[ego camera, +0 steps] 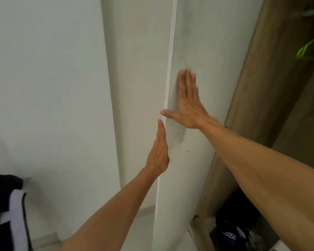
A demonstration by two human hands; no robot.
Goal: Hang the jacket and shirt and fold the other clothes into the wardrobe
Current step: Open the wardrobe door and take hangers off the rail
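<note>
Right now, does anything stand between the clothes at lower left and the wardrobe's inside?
Yes: the white door stands between the clothes and the wardrobe, right hand flat on its face, left hand at its edge.

A: Both arms are bare and stretched forward, the right one higher.
B: And the right grip (pixel 187 104)?
A: Flat, palm turned away from us, four fingers straight and together pointing up, thumb splayed out to the left.
B: The left grip (pixel 159 151)?
A: Lower, just beneath that thumb, seen edge-on, fingers straight and pressed together, tips pointing up.
</note>
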